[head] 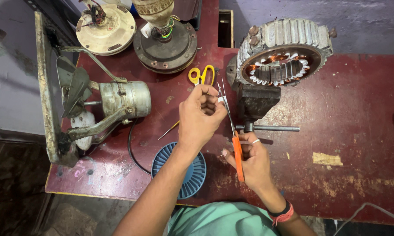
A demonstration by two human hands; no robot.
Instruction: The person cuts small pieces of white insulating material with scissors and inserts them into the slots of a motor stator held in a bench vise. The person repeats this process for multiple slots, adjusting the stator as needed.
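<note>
Head view: right hand (251, 159) grips orange-handled steel scissors (237, 150); left hand (200, 114) pinches a small white strip (223, 99).

Worn red bench (358, 100) carries fan motors (164, 41); yellow scissors (201, 75); blue grille (192, 175).

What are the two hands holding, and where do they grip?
Right hand grips orange-handled scissors by the handles. Left hand pinches a small white strip at its end.

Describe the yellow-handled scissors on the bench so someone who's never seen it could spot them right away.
Start at the big ribbed motor stator clamped in the dark vise on the red workbench. Just left of it, above the left hand, lie the yellow-handled scissors. Unlike the orange-handled scissors in the right hand, they lie flat, untouched.
</note>
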